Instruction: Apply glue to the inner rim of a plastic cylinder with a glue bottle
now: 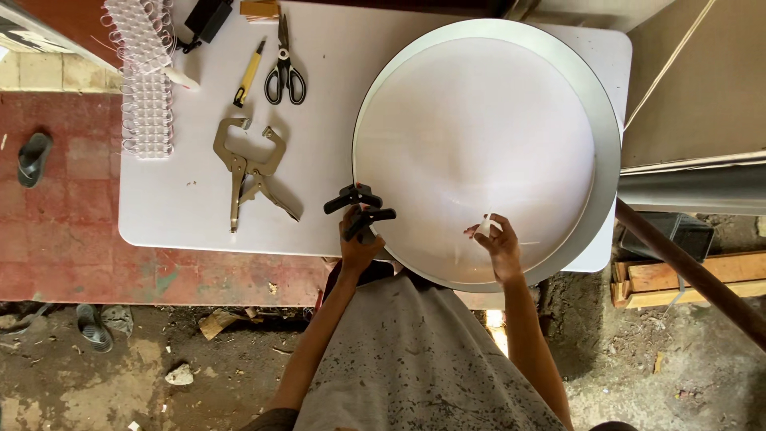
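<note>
— Clamp position?
— Black spring clamp (358,209) sits at the round white panel's (479,144) left rim; my left hand (357,247) squeezes its handles.
— Right hand?
— My right hand (498,243) pinches a small white piece (484,227) on the panel. Locking pliers (249,172) lie left, on the table (199,207).

A large round white disc in a grey metal rim (608,136) lies at centre right of the frame, overhanging the white rectangular table (327,120). The left hand (357,249) grips a black spring clamp (358,209) at the disc's left edge. The right hand (501,243) pinches a small white piece (484,226) in its fingers on the disc's lower face. At upper left lie grey metal locking pliers (249,169), black-handled scissors (285,68), a yellow utility knife (248,73) and a strip of clear plastic modules (146,72).
</note>
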